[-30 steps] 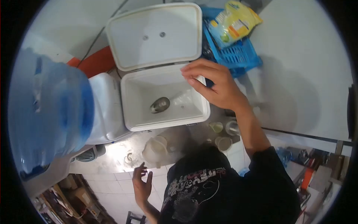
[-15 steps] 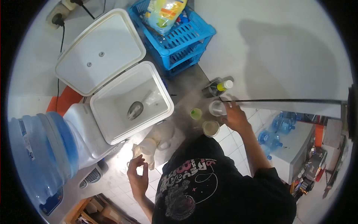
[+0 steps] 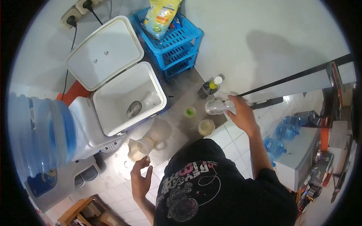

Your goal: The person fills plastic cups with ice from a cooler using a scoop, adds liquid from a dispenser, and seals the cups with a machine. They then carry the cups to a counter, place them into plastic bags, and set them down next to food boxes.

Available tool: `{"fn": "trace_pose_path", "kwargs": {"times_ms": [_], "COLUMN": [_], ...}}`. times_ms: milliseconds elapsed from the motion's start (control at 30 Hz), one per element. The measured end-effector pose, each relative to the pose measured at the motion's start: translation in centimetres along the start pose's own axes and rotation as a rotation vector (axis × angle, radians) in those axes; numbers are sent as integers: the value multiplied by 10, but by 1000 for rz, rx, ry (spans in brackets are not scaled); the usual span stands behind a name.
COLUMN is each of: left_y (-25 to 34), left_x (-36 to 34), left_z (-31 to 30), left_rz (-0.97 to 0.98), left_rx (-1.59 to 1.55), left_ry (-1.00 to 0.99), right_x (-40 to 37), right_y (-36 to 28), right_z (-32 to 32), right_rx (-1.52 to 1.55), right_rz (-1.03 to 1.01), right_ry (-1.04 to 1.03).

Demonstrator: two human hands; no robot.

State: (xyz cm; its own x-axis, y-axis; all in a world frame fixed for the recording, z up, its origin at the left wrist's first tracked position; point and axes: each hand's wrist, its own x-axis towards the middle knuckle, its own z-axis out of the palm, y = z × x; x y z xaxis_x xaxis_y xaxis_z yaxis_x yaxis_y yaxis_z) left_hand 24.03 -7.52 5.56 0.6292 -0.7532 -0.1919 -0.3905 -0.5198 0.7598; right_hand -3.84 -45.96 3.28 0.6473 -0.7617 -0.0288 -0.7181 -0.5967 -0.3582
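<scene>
My right hand [image 3: 243, 116] has its fingers and thumb around a clear plastic cup [image 3: 215, 107] at the counter's right edge. Beside that cup stand a small cup with green contents [image 3: 190, 112] and a round tub with pale contents [image 3: 206, 128]. A dark bottle with a yellow neck label and white cap [image 3: 210, 88] is just behind. My left hand [image 3: 141, 180] is open, thumb apart from bent fingers, with its fingertips right at the rim of a translucent plastic jug [image 3: 138, 150].
An open white cool box [image 3: 162, 96] contains a metal scoop [image 3: 134, 109]. Blue stacked baskets [image 3: 171, 47] hold a yellow bag [image 3: 160, 19]. A large water bottle [image 3: 41, 132] stands at the left. More water bottles [image 3: 275, 147] are on a white surface at the right.
The camera view has shifted and tilted. My right hand's fingers have come further around the clear cup, which now shows tilted toward the hand. My left hand remains close to the jug.
</scene>
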Motion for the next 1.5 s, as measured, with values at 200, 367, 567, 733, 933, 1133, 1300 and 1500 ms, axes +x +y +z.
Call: {"fn": "trace_pose_path", "kwargs": {"times_ms": [200,367,567,733,933,1133,1300,1500], "left_y": [39,83,59,43,43,41,45,47], "left_x": [24,43,28,10,5,10,19,35], "left_z": [29,79,72,70,76,89,102,112], "left_rz": [186,237,63,-53,-37,-59,-67,-42], "left_rx": [-254,-980,-1099,-1063,-1195,-1165,-1140,-944], "left_ry": [-93,-93,212,299,331,312,306,284], "right_x": [-23,-37,13,32,35,27,16,-13], "right_y": [-62,-98,-39,27,67,56,37,17], "right_z": [-85,-22,36,74,121,108,69,-5], "right_rx": [508,1338,560,-46,-116,-155,-86,128], "right_rz": [73,-59,-149,-235,-137,-163,-110,-81], "right_ry": [-100,-658,-410,-288,-308,-232,-133,-38]}}
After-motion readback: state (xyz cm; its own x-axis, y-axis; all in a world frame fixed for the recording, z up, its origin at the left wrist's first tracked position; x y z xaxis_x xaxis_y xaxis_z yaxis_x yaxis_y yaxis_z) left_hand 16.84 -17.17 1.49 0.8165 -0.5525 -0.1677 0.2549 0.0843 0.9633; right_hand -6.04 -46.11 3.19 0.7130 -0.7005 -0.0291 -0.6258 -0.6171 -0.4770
